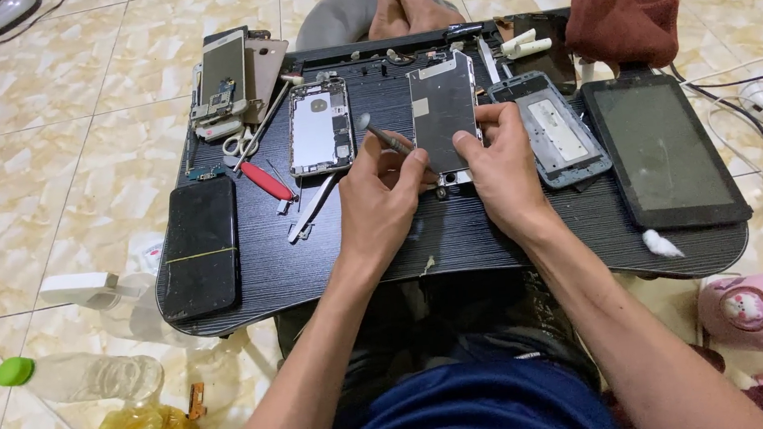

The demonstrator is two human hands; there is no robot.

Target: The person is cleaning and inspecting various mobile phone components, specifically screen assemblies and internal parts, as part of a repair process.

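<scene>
Screen panel (442,112), dark and rectangular with a small pale patch near its top, lies on the black lap table (458,245) in front of me, roughly mid-table, and it is what both of my hands are on. The table is the biggest thing I see, a black wood-grain board with rounded corners set over my legs on a tiled floor (65,169). On its right edge lies a black tablet (666,151), screen dark, and just left of that a grey phone frame (554,130) tilted slightly. A dark smartphone (200,247) lies at the left edge, and a silver phone housing (320,128), open side up, lies just left of the panel. Further left I see a stack of phone parts (227,76), small scissors (239,142) and a red-handled tool (265,179). A dark red cloth (622,14) sits bunched at the far right corner.

My right hand (502,172) pinches the panel's right edge near its lower end, thumb on the face, fingers closed on it. My left hand (381,205) is closed around a thin metal tool (384,136), whose flat tip points up and to the left, between the housing and the panel; its lower end meets the panel's bottom left corner.
</scene>
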